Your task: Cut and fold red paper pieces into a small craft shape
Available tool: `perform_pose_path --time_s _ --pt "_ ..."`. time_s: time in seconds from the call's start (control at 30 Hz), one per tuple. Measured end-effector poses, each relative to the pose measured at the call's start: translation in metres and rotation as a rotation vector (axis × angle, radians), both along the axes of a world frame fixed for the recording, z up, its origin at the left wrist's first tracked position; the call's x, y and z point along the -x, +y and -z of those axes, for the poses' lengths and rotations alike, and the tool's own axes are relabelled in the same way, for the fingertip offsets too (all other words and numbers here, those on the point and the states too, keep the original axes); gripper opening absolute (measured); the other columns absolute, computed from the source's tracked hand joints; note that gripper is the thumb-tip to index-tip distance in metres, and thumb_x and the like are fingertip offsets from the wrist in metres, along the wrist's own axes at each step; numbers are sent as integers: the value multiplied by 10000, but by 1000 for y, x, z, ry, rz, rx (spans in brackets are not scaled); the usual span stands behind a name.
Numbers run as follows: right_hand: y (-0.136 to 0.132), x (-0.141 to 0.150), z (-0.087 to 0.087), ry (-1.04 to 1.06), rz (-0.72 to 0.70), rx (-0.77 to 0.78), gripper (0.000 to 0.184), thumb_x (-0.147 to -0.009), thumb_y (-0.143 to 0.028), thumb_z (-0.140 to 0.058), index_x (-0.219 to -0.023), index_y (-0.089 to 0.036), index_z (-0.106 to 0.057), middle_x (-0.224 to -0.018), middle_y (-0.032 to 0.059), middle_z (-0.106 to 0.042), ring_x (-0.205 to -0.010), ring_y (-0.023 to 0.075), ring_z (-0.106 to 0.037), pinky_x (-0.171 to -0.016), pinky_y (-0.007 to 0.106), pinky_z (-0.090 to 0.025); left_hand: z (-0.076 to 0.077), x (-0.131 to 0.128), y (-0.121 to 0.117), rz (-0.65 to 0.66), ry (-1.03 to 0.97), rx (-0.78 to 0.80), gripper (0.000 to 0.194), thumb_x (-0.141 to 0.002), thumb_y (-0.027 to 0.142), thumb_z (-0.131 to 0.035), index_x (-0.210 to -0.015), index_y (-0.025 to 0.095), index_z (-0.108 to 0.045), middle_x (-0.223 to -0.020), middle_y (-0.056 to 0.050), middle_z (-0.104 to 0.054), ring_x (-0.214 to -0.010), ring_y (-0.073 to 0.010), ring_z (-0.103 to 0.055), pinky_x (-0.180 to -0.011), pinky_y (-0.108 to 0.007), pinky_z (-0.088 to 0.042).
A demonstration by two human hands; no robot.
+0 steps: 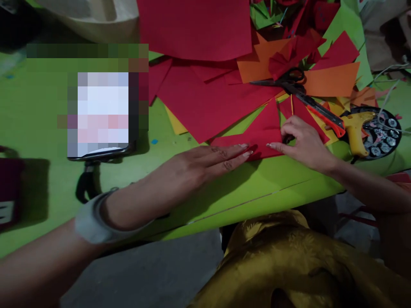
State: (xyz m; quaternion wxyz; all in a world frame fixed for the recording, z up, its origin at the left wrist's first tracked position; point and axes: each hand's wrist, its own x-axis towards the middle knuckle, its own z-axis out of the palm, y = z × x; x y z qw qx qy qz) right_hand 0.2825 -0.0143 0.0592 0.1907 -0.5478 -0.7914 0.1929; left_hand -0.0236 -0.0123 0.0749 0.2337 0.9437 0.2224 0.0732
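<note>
Left hand (192, 169) flat on red paper (265, 128). Right hand (305, 143) curled at its edge; can't tell if pinching. Looks like pressing; next move needs still paper.

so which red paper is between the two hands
The pointed red piece under the left hand, the right hand at its other end; other red papers lie farther back or further right.
</note>
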Motion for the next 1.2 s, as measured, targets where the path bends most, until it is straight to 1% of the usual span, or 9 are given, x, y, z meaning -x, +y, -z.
perform_pose_path --time_s 0.1,0.17,0.3,0.47,0.6,0.9,0.97,1.07,1.2 --pt "0 1 -2 6 5 27 339 -901 -429 -776 -749 -226 -551 -914 21 -591 -822 180 -560 -748 331 -427 7 2 -2 20 -30 -62 676 -1095 54 -283 -1684 374 -196 -1683 -17 -396 -1486 -169 -510 -1241 -357 -403" --pt "0 2 -3 11 8 35 336 -904 -424 -772 -748 -226 -550 -917 20 -589 -822 178 -559 -753 332 -425 9 2 -3 42 -13 -109 689 -1086 40 -286 -1692 349 -177 -1680 -30 -396 -1503 -187 -489 -1250 -378 -389" --pt "0 3 -3 20 11 43 341 -890 -403 -794 -744 -221 -546 -904 12 -571 -808 167 -538 -746 326 -413 12 0 -4 72 61 -181 644 -1074 44 -299 -1680 260 -279 -1657 -70 -428 -1498 -222 -499 -1240 -397 -395" --pt "0 2 -2 17 9 47 340 -898 -421 -790 -755 -220 -555 -924 17 -574 -827 173 -541 -758 330 -415 14 -4 -6 84 156 -286 636 -1024 20 -356 -1625 218 -412 -1622 -104 -472 -1391 -287 -613 -1117 -451 -509" --pt "-1 1 -2 17 0 40 334 -905 -431 -781 -762 -222 -562 -932 19 -582 -827 176 -551 -765 334 -423 13 -8 -8 90 211 -347 618 -983 -20 -372 -1551 171 -520 -1604 -129 -487 -1317 -316 -666 -1053 -468 -541" --pt "1 -4 -8 -44 8 86 263 -879 -378 -808 -798 -219 -616 -980 34 -623 -876 197 -605 -794 351 -468 10 -9 -7 100 200 -378 622 -968 2 -401 -1551 182 -525 -1615 -112 -488 -1282 -306 -685 -1022 -440 -556" --pt "2 -9 -15 -92 29 78 215 -894 -389 -786 -853 -225 -653 -1006 47 -646 -887 213 -625 -797 367 -483 13 -8 -7 98 167 -380 632 -964 15 -408 -1565 181 -509 -1608 -119 -505 -1285 -304 -684 -1006 -432 -568" --pt "-4 -12 -27 -176 16 -49 209 -953 -398 -699 -1064 -222 -704 -1148 96 -693 -1021 267 -660 -901 423 -510 19 -7 -7 85 136 -364 662 -962 38 -424 -1596 223 -468 -1614 -107 -510 -1338 -285 -650 -1035 -416 -563" --pt "-25 8 -26 -330 -280 -191 551 -1062 -507 -503 -1462 -132 -562 -1530 181 -577 -1412 336 -534 -1129 520 -451 26 -7 -7 76 56 -408 630 -992 66 -388 -1604 207 -442 -1604 -120 -528 -1337 -301 -650 -1029 -452 -567"
